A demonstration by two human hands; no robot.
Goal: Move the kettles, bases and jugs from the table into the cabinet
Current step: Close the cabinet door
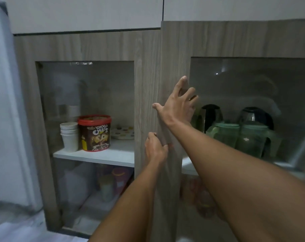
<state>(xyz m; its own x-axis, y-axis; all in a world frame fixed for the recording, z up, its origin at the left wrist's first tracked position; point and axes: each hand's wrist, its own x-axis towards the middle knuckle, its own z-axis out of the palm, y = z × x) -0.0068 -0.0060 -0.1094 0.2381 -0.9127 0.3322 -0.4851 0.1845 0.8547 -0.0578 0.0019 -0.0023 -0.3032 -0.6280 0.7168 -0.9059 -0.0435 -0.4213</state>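
My right grip point(178, 103) lies splayed flat on the cabinet door point(174, 58); my left grip point(155, 148) pinches its edge. Kettles point(210, 114) and jugs point(225, 135) sit on the shelf behind its glass, right of both.

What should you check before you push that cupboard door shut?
1. Kettles on the shelf behind the right door's glass: ok, two show.
2. Green jugs in front of them: ok, two show.
3. Right door flush with the left door: not ok, its edge stands forward.
4. Fingers clear of the gap: not ok, the left hand pinches the door's edge.
5. Right hand placed to push: ok, spread on the frame.
6. Bases inside: cannot tell.
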